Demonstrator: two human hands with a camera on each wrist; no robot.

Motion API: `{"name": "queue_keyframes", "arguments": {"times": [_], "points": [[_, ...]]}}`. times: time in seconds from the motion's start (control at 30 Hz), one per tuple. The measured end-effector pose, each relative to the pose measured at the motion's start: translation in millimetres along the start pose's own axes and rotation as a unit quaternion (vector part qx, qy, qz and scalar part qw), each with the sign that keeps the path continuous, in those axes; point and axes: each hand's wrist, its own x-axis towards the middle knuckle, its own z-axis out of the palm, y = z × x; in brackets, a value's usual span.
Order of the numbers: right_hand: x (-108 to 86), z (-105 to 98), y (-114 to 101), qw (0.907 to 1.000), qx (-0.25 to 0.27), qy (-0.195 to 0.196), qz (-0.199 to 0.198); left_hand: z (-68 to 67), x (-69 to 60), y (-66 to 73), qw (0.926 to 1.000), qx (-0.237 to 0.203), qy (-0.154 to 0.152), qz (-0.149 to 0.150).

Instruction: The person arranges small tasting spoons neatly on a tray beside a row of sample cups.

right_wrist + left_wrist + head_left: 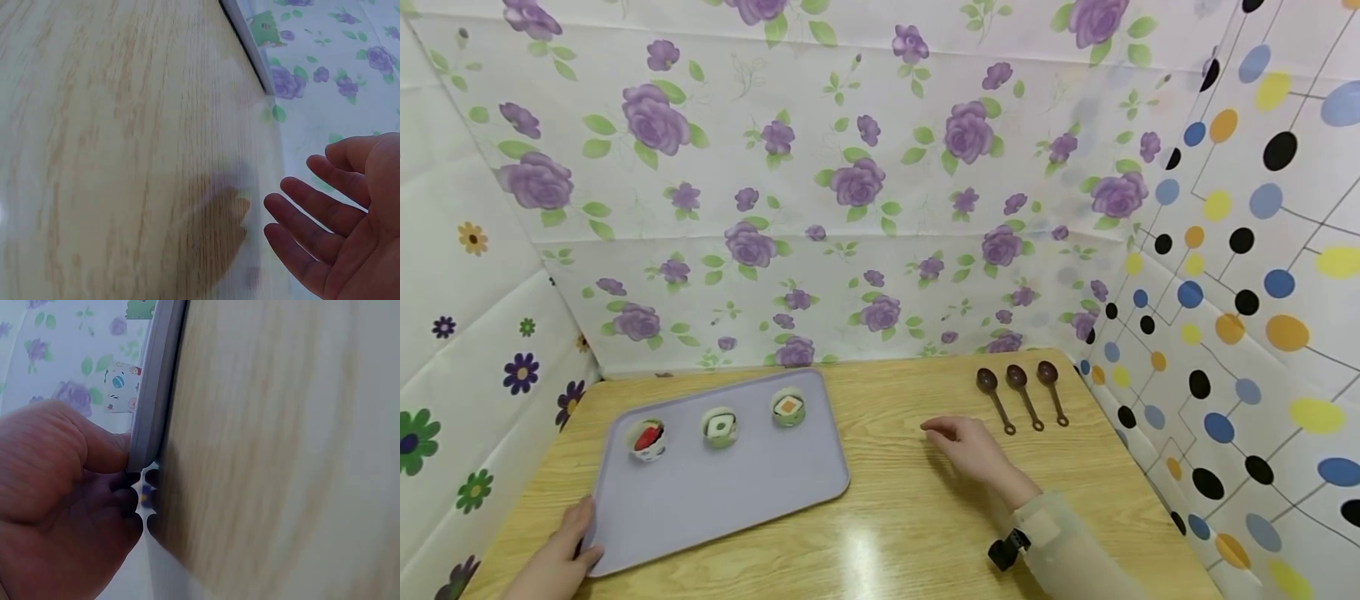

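A lavender tray (737,500) lies on the left half of the wooden table. My left hand (561,546) grips its near left corner; in the left wrist view the thumb (103,450) presses the rim, with the other fingers curled below it. Three small cups stand along the tray's far side: a patterned one with red contents (649,440), a green one with a white and green top (721,427), and a green one with a white and orange top (788,408). My right hand (973,450) hovers over the table right of the tray, fingers loosely bent, holding nothing.
Three dark brown spoons (1017,392) lie side by side at the table's far right. Floral cloth (850,250) hangs behind the table (910,533), and a dotted cloth (1247,392) borders its right side.
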Motion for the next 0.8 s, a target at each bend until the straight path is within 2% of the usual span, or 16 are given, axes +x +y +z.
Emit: {"name": "queue_keyframes", "arguments": {"times": [0.17, 0.43, 0.63, 0.8], "points": [[1.9, 5, 2, 0.9999, -0.008, -0.006, -0.013, 8.1, 7.3, 17.6, 0.9997, 0.009, 0.012, 0.022], [3.2, 10, 3, 0.9998, -0.016, -0.005, -0.008, 14.9, 21.7, 35.5, 0.9942, 0.025, 0.039, 0.097], [4.9, 13, 1, 0.9994, -0.024, -0.010, -0.025, 24.3, 31.5, 53.0, 0.9904, 0.011, 0.051, 0.128], [5.2, 14, 2, 0.9983, -0.040, -0.014, -0.039, 33.1, 40.4, 67.0, 0.9870, 0.017, 0.053, 0.150]]}}
